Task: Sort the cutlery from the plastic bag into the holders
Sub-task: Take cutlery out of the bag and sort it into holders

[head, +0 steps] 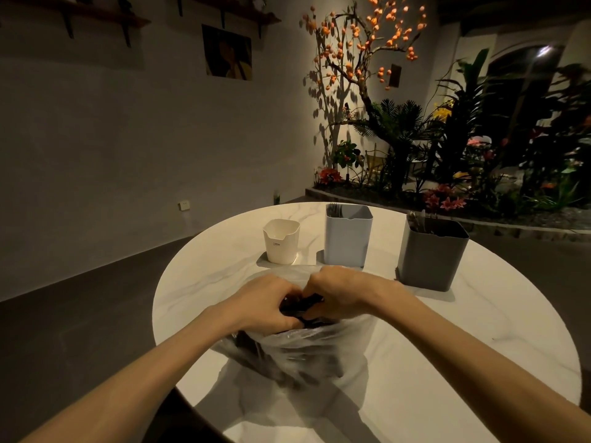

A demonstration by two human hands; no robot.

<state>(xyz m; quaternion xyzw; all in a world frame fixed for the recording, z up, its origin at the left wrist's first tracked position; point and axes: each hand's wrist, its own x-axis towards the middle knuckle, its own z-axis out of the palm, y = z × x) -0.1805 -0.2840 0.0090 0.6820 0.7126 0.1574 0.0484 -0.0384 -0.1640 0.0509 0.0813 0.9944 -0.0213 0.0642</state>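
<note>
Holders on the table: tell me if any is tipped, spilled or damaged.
Nothing stands out. The white holder, blue holder and grey holder all stand upright in a row, nothing spilled. Both hands grip the bag.

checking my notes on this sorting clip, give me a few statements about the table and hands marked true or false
1. Three holders stand on the table. True.
2. The cream holder is the tallest. False: it is the shortest.
3. Both hands are at the plastic bag. True: left hand and right hand meet at its mouth.
4. The dark grey holder is empty. False: cutlery stands in it.
5. The light blue holder lies on its side. False: it stands upright.
</note>
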